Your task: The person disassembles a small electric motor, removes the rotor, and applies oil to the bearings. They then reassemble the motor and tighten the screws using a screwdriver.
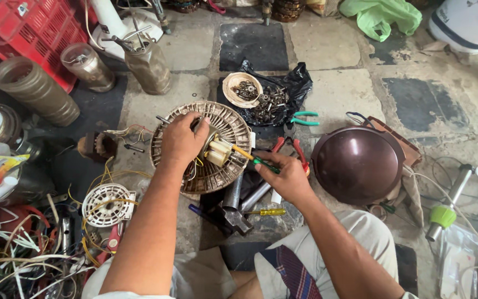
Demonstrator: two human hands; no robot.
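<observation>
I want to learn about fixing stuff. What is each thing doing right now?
Left hand: gripping the round fan part.
Right hand: holding a screwdriver, tip at the part.
Brown dome cover: lying open side down.
Dish: filled with small metal bits.
Pliers: lying unused.

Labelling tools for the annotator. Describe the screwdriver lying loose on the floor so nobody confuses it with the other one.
Start at the round slotted metal disc under the left hand, then drop towards the person's knees, past the grey metal tubes. The loose screwdriver lies flat there, untouched. Its handle is all yellow, whereas the one in the right hand has a green grip.
</observation>
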